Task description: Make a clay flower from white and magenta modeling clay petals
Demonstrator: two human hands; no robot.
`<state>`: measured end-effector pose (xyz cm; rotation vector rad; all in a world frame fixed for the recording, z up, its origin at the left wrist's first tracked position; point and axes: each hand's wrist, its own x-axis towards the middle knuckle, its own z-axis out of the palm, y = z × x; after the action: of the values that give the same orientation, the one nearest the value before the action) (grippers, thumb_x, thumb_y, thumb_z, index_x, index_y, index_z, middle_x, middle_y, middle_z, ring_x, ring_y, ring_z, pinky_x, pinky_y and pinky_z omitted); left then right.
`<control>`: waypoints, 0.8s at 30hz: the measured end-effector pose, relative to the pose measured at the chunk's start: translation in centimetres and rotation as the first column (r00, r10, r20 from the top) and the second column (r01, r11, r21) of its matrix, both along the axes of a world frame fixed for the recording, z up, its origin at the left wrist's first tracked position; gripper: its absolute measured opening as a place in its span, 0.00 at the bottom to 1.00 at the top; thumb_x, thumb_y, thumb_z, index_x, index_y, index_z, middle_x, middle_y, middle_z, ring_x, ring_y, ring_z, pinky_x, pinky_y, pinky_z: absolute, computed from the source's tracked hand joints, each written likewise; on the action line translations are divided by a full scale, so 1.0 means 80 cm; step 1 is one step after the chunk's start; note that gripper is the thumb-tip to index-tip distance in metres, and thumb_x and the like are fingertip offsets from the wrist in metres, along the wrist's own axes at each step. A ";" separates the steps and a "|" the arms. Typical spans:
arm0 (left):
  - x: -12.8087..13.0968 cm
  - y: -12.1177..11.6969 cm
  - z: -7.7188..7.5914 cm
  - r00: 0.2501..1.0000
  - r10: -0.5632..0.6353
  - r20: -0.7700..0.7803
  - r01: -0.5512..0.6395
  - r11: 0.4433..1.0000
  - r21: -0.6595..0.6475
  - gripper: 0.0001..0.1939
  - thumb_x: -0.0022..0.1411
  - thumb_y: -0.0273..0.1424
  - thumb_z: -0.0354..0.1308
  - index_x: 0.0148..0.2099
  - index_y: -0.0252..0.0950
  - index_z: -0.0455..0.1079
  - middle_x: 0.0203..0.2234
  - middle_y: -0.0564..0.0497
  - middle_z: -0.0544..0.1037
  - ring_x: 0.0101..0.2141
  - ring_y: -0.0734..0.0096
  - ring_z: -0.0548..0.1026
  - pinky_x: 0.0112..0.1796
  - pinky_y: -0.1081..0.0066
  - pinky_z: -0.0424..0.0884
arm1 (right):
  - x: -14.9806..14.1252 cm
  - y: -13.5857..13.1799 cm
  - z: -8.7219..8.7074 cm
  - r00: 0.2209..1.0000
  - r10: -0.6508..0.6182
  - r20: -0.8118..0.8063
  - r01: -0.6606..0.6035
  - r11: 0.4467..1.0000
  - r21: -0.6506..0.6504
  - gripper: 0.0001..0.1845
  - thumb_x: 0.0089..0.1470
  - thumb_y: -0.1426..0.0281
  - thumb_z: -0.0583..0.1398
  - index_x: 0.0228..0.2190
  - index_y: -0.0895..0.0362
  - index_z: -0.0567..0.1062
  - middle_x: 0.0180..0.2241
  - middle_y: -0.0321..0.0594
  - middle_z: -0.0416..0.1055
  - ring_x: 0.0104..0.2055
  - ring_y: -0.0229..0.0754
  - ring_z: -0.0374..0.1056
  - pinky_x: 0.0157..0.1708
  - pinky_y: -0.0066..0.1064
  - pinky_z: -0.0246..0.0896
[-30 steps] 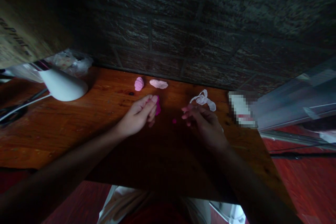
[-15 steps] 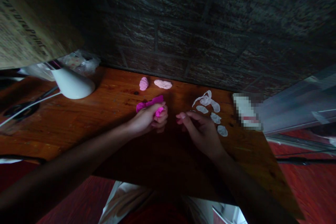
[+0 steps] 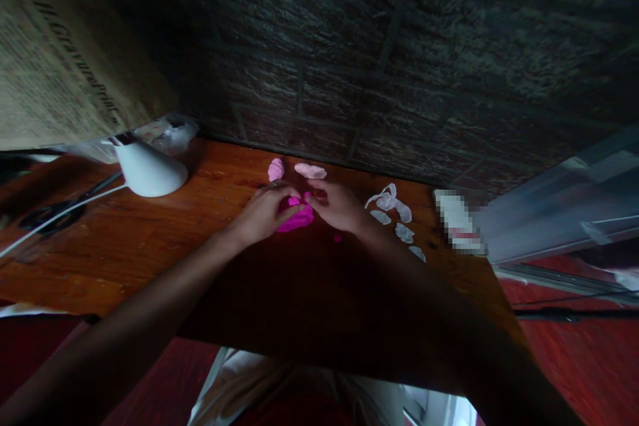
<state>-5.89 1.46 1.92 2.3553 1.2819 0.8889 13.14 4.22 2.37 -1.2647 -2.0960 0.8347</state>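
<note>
Left hand: half curled, with the magenta dough (image 3: 297, 219) apparently pinched between thumb and fingers of the left hand (image 3: 259, 213), probably to steady it.
Right hand: fingers of the right hand (image 3: 342, 205) are bent beside the dough; whether any is gripped cannot be told.
Magenta bit: a small bit (image 3: 337, 238) is left near the right wrist.
Pink pieces: lump (image 3: 275, 170) and strip (image 3: 310, 172) are set behind the hands, seemingly kept within reach.
White pieces (image 3: 404, 233): spread right of the hands, near the right forearm.
Edges: movement is bounded by the wall (image 3: 324, 110) behind; more tabletop (image 3: 150, 253) is offered leftward.
</note>
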 end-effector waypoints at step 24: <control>-0.015 0.008 -0.001 0.997 0.066 0.049 -0.058 0.987 -0.149 0.11 0.61 0.38 0.63 0.38 0.34 0.79 0.37 0.44 0.83 0.40 0.61 0.80 0.44 0.64 0.73 | 0.053 -0.051 0.033 0.726 -0.283 -0.626 0.205 0.959 -0.195 0.08 0.52 0.65 0.69 0.36 0.50 0.83 0.37 0.37 0.83 0.39 0.42 0.78 0.46 0.40 0.73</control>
<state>-7.09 2.10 1.84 2.1745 1.3568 0.8398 17.41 0.13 4.99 -1.0631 -1.3054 1.0900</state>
